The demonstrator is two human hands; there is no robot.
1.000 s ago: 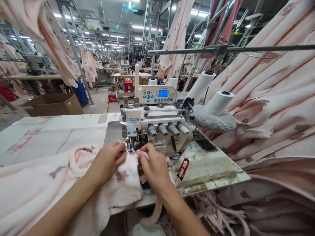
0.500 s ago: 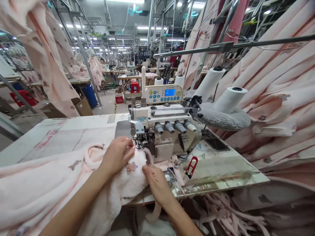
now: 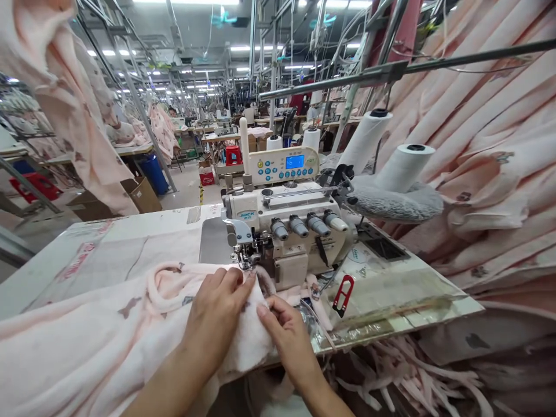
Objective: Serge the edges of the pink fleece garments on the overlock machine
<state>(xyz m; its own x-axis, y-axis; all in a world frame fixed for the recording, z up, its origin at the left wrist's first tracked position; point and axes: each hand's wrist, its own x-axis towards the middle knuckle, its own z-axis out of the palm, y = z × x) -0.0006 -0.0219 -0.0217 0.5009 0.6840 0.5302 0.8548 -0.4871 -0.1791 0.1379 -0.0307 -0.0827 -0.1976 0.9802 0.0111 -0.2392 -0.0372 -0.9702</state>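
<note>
two hands, both yours, rest on the pink fleece piece [image 3: 130, 324] at the front edge of the tabletop [image 3: 108, 243]. your left hand [image 3: 219, 307] lies flat with fingers together, pressing the fleece down just before the presser foot [image 3: 245, 260]. your right hand [image 3: 284, 327] sits just beside it, fingertips pinching the fleece edge, near the machine's front cover.

items present:
- one white overlock sewing machine [image 3: 286, 226], upright at mid tabletop, four tension knobs across its front.
- one control panel [image 3: 286, 165] with a lit blue display, behind the machine head.
- two white thread cones [image 3: 403, 168], tilted, to the right of the machine.
- one red thread snip [image 3: 343, 294], lying on the tabletop right of the machine, apart from your right hand.
- pink fabric strips [image 3: 391, 376], hanging in a heap below the tabletop's right front edge.
- hanging pink fleece [image 3: 490, 145], draped in folds along the right side.

the fleece piece spreads from the needle area leftward, over the tabletop's front edge.
</note>
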